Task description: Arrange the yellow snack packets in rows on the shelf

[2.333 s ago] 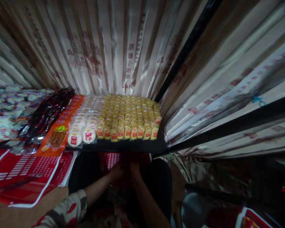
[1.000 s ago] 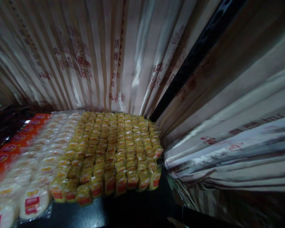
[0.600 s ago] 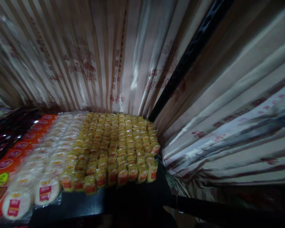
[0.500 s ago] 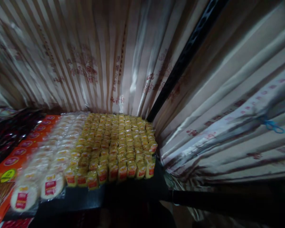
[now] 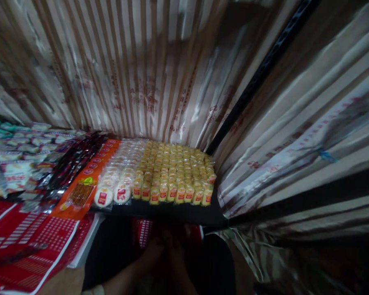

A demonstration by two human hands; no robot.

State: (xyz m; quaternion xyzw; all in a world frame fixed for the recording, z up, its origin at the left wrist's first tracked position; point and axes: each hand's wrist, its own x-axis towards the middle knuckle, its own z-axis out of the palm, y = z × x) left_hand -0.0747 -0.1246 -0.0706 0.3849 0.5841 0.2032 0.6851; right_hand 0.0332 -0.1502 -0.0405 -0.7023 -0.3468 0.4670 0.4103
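My left hand (image 5: 154, 247) and my right hand (image 5: 174, 249) are close together, low between my dark-clad knees, just below the table edge. Deep shadow hides their fingers, and I cannot make out anything in them. Behind them shows a red thing with a white grid pattern (image 5: 144, 233). Above, on the dark table (image 5: 178, 212), stand rows of small yellow wrapped snacks (image 5: 172, 176). Left of these lie two rows of round white crackers (image 5: 122, 192) in clear wrappers, then an orange snack packet (image 5: 86, 184).
Dark shiny packets (image 5: 76, 159) and white snack bags (image 5: 18, 174) cover the table's left part. A large red piece with white patterning (image 5: 33, 241) is at lower left. Pale printed sheeting (image 5: 160, 82) hangs behind, crossed by a black slotted post (image 5: 249, 90) at right.
My view has tilted down and swung left. Both hands, my knees, the red patterned things and more bags at left have come into sight. The snack rows look unmoved.
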